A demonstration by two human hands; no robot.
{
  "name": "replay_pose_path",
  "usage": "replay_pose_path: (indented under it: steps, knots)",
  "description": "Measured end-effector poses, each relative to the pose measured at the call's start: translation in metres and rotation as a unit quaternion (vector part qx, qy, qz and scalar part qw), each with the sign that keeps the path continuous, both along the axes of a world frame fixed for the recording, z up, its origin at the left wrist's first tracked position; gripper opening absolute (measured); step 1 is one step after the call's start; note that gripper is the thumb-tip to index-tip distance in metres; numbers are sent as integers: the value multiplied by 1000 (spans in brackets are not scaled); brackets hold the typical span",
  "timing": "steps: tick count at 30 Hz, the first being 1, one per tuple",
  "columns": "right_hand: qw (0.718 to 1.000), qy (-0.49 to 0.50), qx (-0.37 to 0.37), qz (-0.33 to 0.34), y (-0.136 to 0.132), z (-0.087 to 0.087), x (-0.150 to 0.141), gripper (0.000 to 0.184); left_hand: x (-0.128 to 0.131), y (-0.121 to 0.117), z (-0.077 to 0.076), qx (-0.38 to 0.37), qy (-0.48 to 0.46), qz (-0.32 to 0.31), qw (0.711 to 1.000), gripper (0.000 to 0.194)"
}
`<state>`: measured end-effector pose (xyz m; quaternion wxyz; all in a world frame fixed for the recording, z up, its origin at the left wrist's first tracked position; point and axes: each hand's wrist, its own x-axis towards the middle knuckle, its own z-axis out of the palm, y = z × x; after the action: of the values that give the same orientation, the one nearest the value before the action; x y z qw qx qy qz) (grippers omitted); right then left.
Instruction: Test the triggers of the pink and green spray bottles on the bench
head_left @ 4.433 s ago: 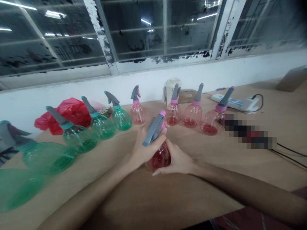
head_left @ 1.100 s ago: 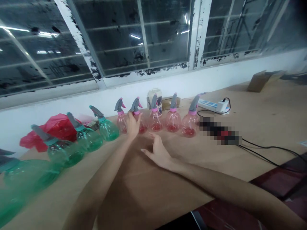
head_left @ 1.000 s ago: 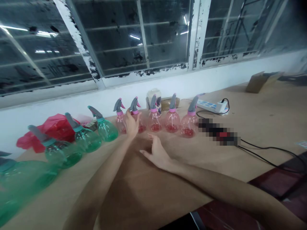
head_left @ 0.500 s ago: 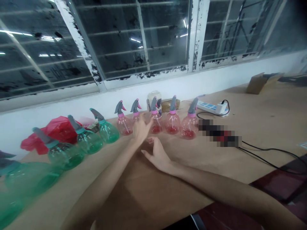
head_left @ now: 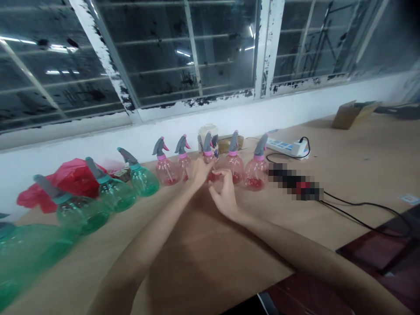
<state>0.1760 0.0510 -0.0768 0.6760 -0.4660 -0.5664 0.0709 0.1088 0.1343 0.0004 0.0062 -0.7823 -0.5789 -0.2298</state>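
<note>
Several pink spray bottles with grey triggers stand in a row by the wall on the wooden table [head_left: 203, 262]. My left hand [head_left: 199, 169] reaches to the middle pink spray bottle [head_left: 208, 154]. Its fingers are stretched out against the bottle's left side and hide most of the body. My right hand [head_left: 224, 193] hovers just in front of that bottle, fingers apart and arched, holding nothing. The neighbouring pink bottles [head_left: 183, 161] [head_left: 234, 160] stand close on either side.
Green spray bottles [head_left: 140, 178] [head_left: 112, 193] continue the row to the left, beside a red plastic bag [head_left: 70, 179]. A white jar [head_left: 208, 131] stands behind the row. A power strip [head_left: 286, 148] and black cables [head_left: 361, 205] lie to the right, a cardboard box [head_left: 348, 114] farther off.
The pink bottle I held earlier now stands in the row. Over the last second my left hand slid right from the second pink bottle to the middle one, and my right hand rose toward it.
</note>
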Motion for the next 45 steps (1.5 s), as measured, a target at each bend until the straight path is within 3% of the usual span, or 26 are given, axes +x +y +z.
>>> replay_pose_path:
  steps: [6, 11, 13, 18, 22, 25, 29, 33, 35, 38, 41, 45]
  knots:
    - [999, -16, -30, -33, 15, -13, 9, 37, -7, -11, 5, 7, 18, 7, 1000, 65]
    - [998, -34, -59, -16, 12, -18, 3, 76, -24, -46, 8, -1, 53, 4, 999, 65]
    - [997, -42, -69, -1, 8, -17, 0, 83, -35, -66, 8, -1, 65, 3, 998, 63]
    - [989, -125, -54, 49, -11, -8, -10, 86, -72, -104, 4, 64, 117, -4, 991, 63]
    - [976, -157, -69, 138, -25, -4, -19, 73, -95, -120, 3, 121, 123, -14, 985, 58]
    - [971, -152, -75, 167, -32, -4, -23, 67, -104, -129, 7, 96, 116, -24, 988, 53]
    - [969, -146, -81, 180, -38, -6, -26, 71, -109, -138, 11, 47, 51, -50, 996, 45]
    - [966, -150, -92, 192, -45, -4, -30, 70, -104, -133, 8, 39, -94, -77, 992, 48]
    - [963, -154, -98, 196, -48, -3, -31, 69, -98, -127, 5, 24, -183, -101, 978, 55]
    - [964, -151, -105, 194, -50, -1, -31, 81, -87, -118, 2, 15, -279, -150, 949, 47]
    - [965, -141, -112, 189, -49, -2, -30, 92, -78, -111, -1, 18, -325, -184, 927, 34]
    - [967, -129, -123, 180, -48, -4, -29, 94, -73, -107, -5, 4, -352, -205, 913, 30]
